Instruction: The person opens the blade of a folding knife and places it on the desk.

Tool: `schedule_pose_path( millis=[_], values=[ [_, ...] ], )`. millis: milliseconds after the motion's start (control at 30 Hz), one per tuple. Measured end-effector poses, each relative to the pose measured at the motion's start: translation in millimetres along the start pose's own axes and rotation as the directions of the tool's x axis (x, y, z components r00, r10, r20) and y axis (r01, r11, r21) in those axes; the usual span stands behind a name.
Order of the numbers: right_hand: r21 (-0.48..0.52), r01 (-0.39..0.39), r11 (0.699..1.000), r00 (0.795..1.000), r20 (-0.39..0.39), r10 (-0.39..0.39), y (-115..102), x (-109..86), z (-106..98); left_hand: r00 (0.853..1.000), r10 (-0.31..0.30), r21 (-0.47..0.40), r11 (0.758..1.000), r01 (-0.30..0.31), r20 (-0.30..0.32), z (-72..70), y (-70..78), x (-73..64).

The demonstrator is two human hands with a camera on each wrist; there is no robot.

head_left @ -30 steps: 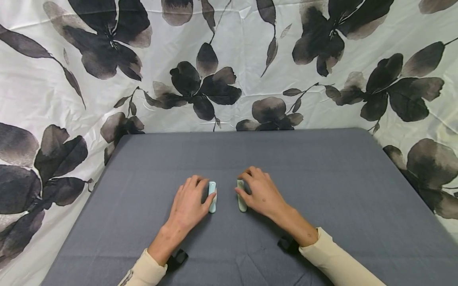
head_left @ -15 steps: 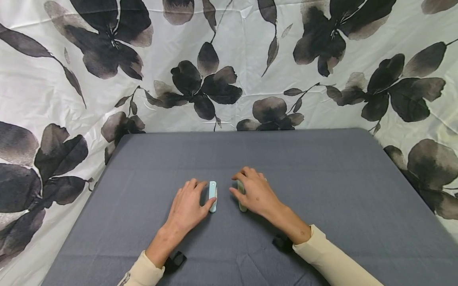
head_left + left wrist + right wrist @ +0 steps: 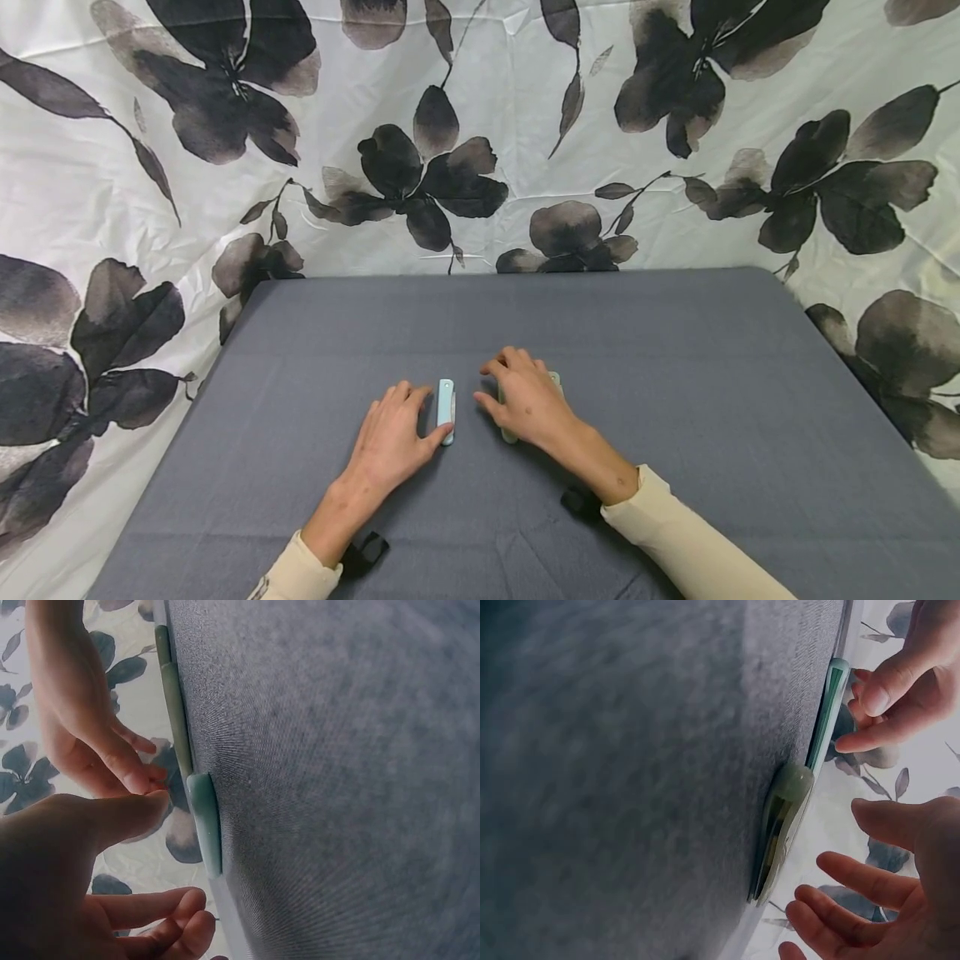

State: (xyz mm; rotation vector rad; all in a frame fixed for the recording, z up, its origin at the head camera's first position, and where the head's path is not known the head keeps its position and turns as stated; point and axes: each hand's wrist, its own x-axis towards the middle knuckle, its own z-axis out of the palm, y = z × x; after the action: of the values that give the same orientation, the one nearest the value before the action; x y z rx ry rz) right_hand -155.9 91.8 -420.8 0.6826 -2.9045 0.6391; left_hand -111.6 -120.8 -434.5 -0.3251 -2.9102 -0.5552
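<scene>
A pale blue slim piece (image 3: 446,400), shaped like a folded pocket knife with a hole at its far end, lies lengthwise on the grey cloth. My left hand (image 3: 392,435) hovers at its left, fingers relaxed and apart, thumb above its near end; the left wrist view shows a gap between thumb and blue piece (image 3: 205,825). Over a similar green piece (image 3: 509,435) hangs my right hand (image 3: 531,404), fingers spread and holding nothing, covering most of it. The right wrist view shows this green piece's (image 3: 787,796) slotted side. Another green end (image 3: 556,379) peeks out past my right hand.
A grey cloth-covered table (image 3: 675,375) extends around both hands. Behind it hangs a white curtain (image 3: 517,108) with dark flowers. Small black blocks (image 3: 366,550) sit under both wrists.
My right hand has shifted left over the green piece, uncovering a second green end on its right. The left hand has drawn slightly down and left. The blue piece stays put.
</scene>
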Motion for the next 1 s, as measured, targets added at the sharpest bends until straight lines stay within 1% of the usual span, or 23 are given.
schedule_pose_path(
  millis=[133,400,667,867,1000],
  values=[
    [0.014,-0.005,1.000,1.000,0.019,0.005,-2.8,2.4,1.5,1.000,0.003,0.001,1.000,-0.003,0.007,0.3,0.3,-1.1],
    [0.003,-0.011,1.000,0.997,0.070,0.011,-10.0,10.7,5.9,0.999,-0.004,0.003,1.000,0.004,0.037,1.1,1.4,-3.3],
    [0.007,-0.020,1.000,0.996,0.090,0.020,-14.4,17.0,7.5,0.998,-0.011,-0.001,1.000,0.011,0.060,0.7,1.9,-3.4],
    [0.008,-0.021,1.000,0.994,0.103,0.020,-17.5,21.3,10.6,0.996,-0.026,-0.012,1.000,0.028,0.088,0.2,1.5,-5.3],
    [0.003,-0.017,1.000,0.993,0.114,0.017,-16.7,25.2,12.5,0.995,-0.028,-0.016,0.999,0.030,0.091,0.6,1.5,-5.3]
  ],
)
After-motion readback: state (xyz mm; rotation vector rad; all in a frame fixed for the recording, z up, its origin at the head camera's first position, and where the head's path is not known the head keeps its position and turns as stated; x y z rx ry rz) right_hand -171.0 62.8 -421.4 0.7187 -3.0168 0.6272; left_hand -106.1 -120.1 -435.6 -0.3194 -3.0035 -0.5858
